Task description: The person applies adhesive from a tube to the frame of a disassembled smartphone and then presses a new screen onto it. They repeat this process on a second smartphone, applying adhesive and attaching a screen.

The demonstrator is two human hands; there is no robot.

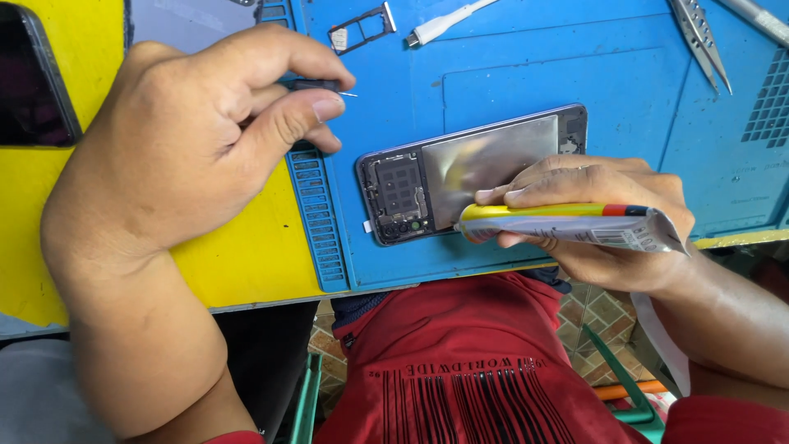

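Left hand (193, 140) is raised above the mat's left edge, fingers curled in, thumb and forefinger pinched on a small dark tool with a fine metal tip (322, 85) — probably a pin or small driver, the body being mostly hidden by the fingers. Right hand (604, 222) is closed around a crumpled glue tube (567, 224) (yellow, with a red band and silver tail), its nozzle end resting at the lower edge of the opened phone (472, 173).

The phone lies back-off and slightly tilted on the blue work mat (526, 66); dark circuit parts show at its left end, a bare silvery plate fills the middle, and the right hand covers its lower right corner.

Beyond it lie a SIM tray (362, 29), a white cable plug (440, 25) and metal tweezers (699, 37), all well apart from the phone. A second dark phone (33, 82) sits at the left edge on the yellow table (246, 247).
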